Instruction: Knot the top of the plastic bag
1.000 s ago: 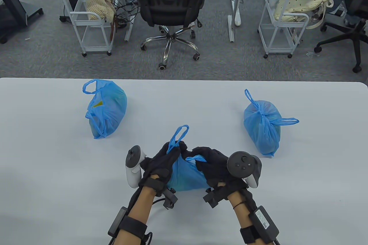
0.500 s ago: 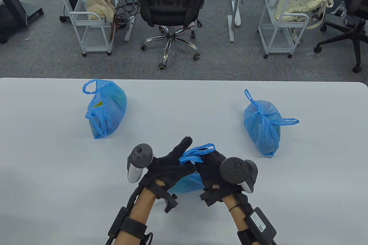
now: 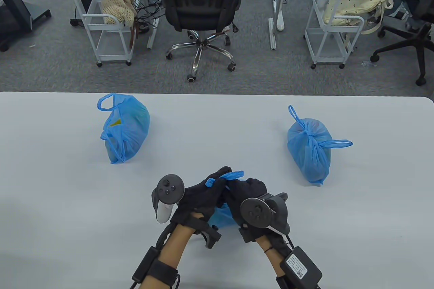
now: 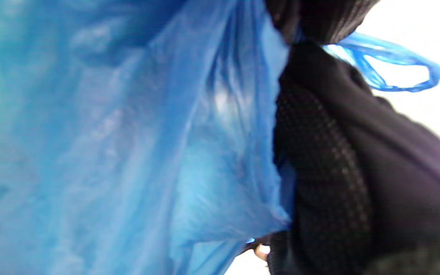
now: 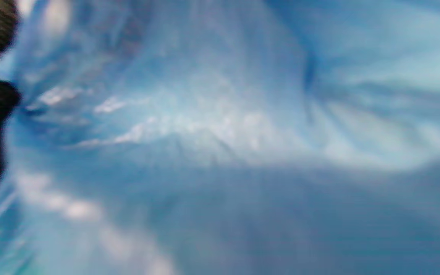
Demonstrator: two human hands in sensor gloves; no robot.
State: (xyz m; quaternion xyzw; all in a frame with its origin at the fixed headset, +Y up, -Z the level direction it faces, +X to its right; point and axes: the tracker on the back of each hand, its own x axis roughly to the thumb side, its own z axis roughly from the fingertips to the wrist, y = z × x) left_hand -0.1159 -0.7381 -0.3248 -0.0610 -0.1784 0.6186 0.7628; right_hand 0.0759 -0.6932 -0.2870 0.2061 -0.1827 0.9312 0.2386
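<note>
**Hands closing over the bag top, handles crossing**

Left hand [image 3: 200, 197] is now lying with its fingers curling over the top of the blue bag [image 3: 222, 216], where half a second ago its index finger was pointing straight out across the desk [image 3: 51, 201]. A handle loop [image 3: 227, 176] is poking out between its fingertips, so it is pinching the plastic; in the left wrist view the same loop [image 4: 395, 61] is sticking out past the dark glove. A second ago that handle was standing up tall, and now it is lying low and folded across, which suggests the handles are being wrapped over each other, with the knot not yet pulled tight.

Moving right, the right hand [image 3: 245, 194] is pressing knuckle to knuckle against the left, fingers bent down into the bag top and gripping it, though exactly which strand it is holding cannot be told. The right wrist view is showing only blurred blue plastic.

The bag is sitting on the desk directly under and between both hands, mostly hidden by them, near the front edge.
</note>
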